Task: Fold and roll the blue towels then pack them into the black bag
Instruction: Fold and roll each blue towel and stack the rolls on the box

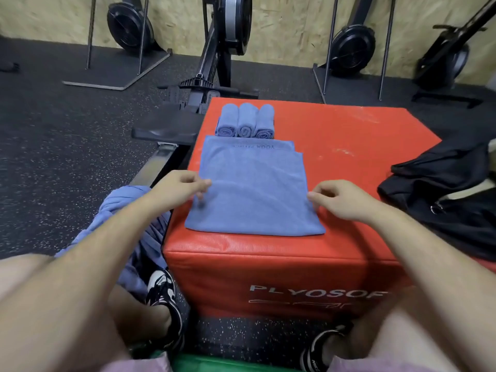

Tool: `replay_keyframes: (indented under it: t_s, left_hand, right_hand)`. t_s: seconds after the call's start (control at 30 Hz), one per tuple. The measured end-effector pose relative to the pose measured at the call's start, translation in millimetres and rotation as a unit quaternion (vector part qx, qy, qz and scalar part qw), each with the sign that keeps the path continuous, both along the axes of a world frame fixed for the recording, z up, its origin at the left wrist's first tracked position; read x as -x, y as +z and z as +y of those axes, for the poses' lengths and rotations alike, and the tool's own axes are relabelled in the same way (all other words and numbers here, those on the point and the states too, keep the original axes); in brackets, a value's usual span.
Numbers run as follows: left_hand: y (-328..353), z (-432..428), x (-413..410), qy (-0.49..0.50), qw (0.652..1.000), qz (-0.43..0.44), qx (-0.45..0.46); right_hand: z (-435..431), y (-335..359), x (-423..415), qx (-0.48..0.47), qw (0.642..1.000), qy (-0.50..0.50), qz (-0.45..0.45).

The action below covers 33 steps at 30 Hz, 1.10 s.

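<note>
A blue towel [253, 189] lies folded flat on top of the red plyo box [349, 146]. My left hand [179, 185] pinches its left edge, and my right hand [338, 198] pinches its right edge. Behind the flat towel, three rolled blue towels [245, 120] sit side by side at the box's far edge. The black bag [445, 194] slumps on the right side of the box, partly open. More blue towels [128, 226] lie in a loose heap on the rowing machine seat to the left, under my left forearm.
A rowing machine [204, 71] stretches away on the left of the box. Other rowers stand upright against the wooden back wall. Dark speckled rubber floor [67, 146] surrounds the box. My knees and shoes are at the bottom, with a green block [214, 365] between them.
</note>
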<state>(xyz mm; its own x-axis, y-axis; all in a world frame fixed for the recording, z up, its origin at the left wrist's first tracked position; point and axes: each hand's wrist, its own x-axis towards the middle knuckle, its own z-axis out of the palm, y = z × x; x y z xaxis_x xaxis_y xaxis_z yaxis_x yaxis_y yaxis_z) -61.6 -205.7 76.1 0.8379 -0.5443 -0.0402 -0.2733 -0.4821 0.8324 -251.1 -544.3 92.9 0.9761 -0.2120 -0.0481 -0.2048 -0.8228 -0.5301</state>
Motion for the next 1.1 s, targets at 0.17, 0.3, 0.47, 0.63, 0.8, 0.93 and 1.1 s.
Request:
replay_keyframes:
  t_s: [0.17,0.3,0.47,0.63,0.8,0.93,1.1]
  left_hand:
    - [-26.6,-19.1,-13.7,-0.035,0.954,-0.258,-0.151]
    - [-36.1,-38.3,-4.2,-0.087,0.937,-0.271,-0.203]
    - [-39.2,-50.8,14.4,-0.135,0.92,-0.168,-0.327]
    - [-26.1,-44.8,36.0,-0.167,0.901,-0.139,-0.376]
    - [-9.6,-35.4,67.5,-0.222,0.848,-0.164,-0.452]
    - [19.1,-41.9,51.9,-0.252,0.841,-0.206,-0.433]
    - [28.4,-67.9,-9.2,-0.229,0.846,-0.243,-0.415]
  right_hand:
    - [29.0,-16.4,-32.8,0.172,0.984,0.027,-0.048]
    - [49.9,-30.7,-45.9,0.219,0.974,0.044,0.026]
    - [54.5,-50.0,-44.5,0.211,0.97,0.034,0.113]
    - [62.3,-46.3,-19.9,0.223,0.963,0.045,0.143]
    - [79.2,-28.3,16.4,0.232,0.951,0.073,0.192]
    - [72.4,3.7,3.9,0.186,0.963,0.077,0.178]
    - [41.5,30.8,-60.4,0.214,0.962,0.087,0.148]
